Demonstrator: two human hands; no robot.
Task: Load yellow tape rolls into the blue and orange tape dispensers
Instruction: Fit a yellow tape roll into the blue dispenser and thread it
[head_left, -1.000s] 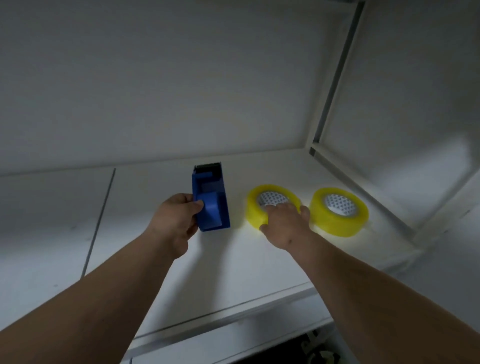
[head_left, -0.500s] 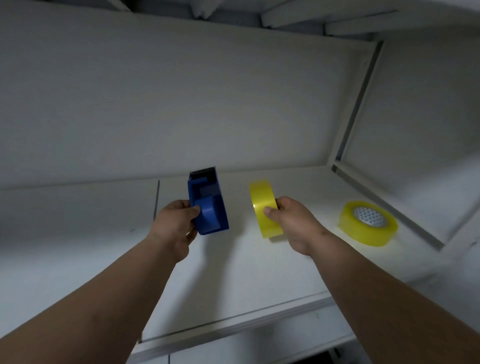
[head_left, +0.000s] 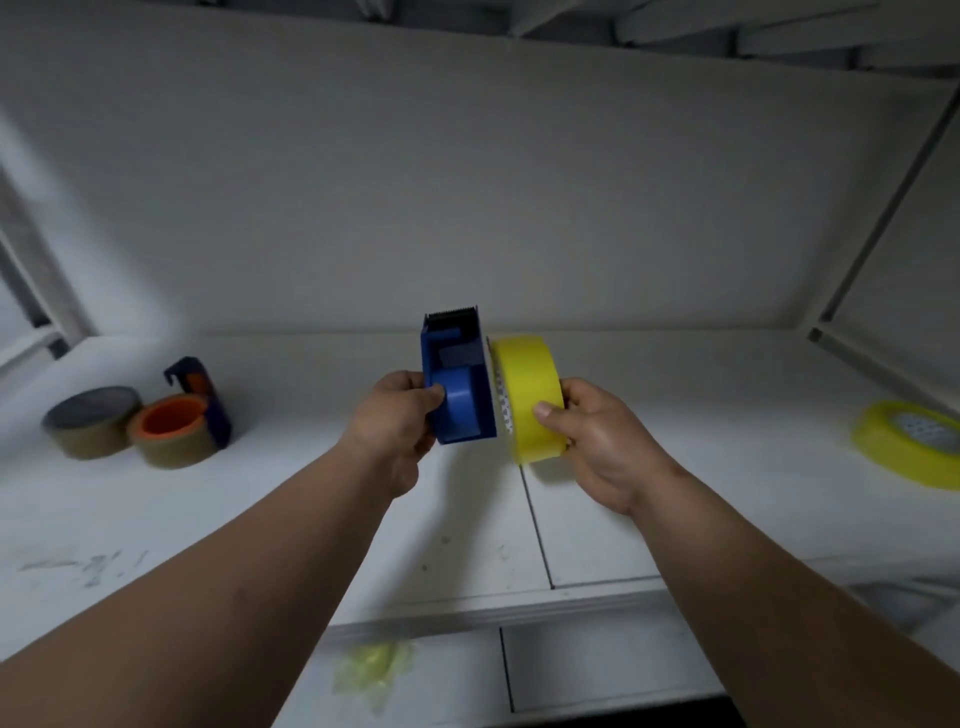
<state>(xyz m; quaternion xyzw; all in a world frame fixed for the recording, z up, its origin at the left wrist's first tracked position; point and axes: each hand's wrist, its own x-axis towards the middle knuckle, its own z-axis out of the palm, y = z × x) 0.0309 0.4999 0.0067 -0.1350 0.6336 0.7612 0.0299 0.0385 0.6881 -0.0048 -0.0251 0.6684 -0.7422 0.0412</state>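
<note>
My left hand (head_left: 396, 427) grips the blue tape dispenser (head_left: 457, 382) and holds it upright above the white shelf (head_left: 291, 499), serrated blade at the top. My right hand (head_left: 597, 441) holds a yellow tape roll (head_left: 530, 400) on edge, right beside the dispenser's open right side, almost touching it. A second yellow tape roll (head_left: 904, 441) lies flat at the far right of the shelf. The orange dispenser (head_left: 200, 400), with a dark blue frame and an orange hub, stands at the left with a brown roll on it.
A grey-topped brown tape roll (head_left: 91, 421) lies left of the orange dispenser. The shelf has a back wall, side walls and a seam (head_left: 535, 525) down its middle. A crumpled yellowish scrap (head_left: 374, 670) lies below the shelf's front edge.
Both hands rose off the shelf and came together; the yellow roll moved left up against the blue dispenser. The view swung left, which brings the orange dispenser and brown rolls into sight.
</note>
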